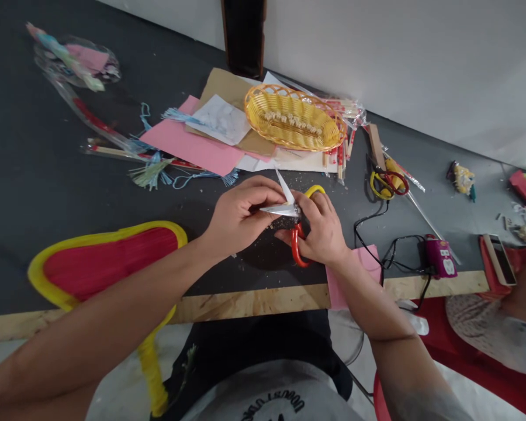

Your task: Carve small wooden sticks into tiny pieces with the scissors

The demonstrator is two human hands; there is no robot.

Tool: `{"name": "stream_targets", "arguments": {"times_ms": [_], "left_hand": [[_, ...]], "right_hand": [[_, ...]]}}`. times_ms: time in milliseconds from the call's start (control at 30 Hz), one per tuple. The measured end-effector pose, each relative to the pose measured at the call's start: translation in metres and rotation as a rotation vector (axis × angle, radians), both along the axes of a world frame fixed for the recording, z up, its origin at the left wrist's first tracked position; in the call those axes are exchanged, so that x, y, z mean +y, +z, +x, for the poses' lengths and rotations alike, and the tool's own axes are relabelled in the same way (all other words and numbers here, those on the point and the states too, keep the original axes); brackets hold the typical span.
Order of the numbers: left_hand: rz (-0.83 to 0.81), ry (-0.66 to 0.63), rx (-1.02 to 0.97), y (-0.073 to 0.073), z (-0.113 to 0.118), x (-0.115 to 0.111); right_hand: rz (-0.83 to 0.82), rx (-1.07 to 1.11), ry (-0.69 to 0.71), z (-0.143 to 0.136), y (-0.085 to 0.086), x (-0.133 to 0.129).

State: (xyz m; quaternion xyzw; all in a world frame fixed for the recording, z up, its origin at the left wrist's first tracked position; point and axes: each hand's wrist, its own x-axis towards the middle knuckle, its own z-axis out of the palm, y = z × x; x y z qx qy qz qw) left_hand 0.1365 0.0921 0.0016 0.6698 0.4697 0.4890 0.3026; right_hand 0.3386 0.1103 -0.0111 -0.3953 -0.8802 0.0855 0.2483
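Observation:
My right hand [323, 231] grips a pair of scissors [295, 242] by its red and yellow handle loops. The blades stand apart and point left, toward my other hand. My left hand [241, 213] has its thumb and fingers pinched together right at the blades. Whatever lies between those fingertips is too small or hidden to make out. Both hands are above the dark tabletop, where small pale scraps are scattered below the blades. Beyond the hands, a yellow woven basket [294, 120] holds a row of small whitish pieces.
Pink paper [201, 143], brown card and light blue tassels lie behind my left hand. A red fan-shaped piece with yellow edging [109, 263] overlaps the table's front edge. To the right are other scissors [388, 182], black cable and a purple box [440, 257]. Another person sits far right.

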Motion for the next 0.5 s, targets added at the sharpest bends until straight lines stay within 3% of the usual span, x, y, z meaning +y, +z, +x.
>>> {"name": "stream_targets", "arguments": {"times_ms": [500], "left_hand": [[-0.062, -0.019, 0.007, 0.0046, -0.0004, -0.0002]], "right_hand": [[-0.016, -0.034, 0.004, 0.0026, 0.0031, -0.0028]]}}
